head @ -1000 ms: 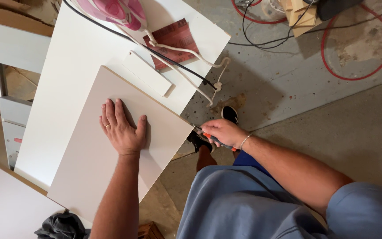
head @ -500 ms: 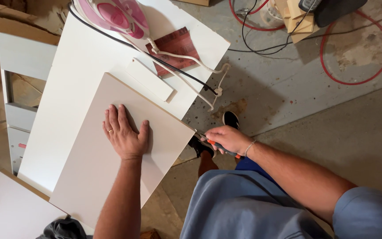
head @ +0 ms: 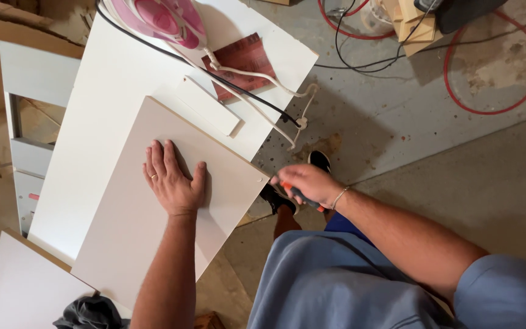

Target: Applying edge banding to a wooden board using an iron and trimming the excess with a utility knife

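Smooth white panel [head: 153,244]: left hand [head: 175,180] spread flat; right hand [head: 305,183] grips orange-handled tool [head: 302,196].

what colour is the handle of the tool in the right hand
Orange and dark grey, seen in the head view: the tool handle sticks out of the right hand.

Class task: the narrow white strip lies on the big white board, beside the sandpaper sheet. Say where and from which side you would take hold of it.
Pinch the narrow white strip across its short width near the middle, coming from above. It lies flat and long on the big white board, and its long sides look free, though the white cord runs close by.
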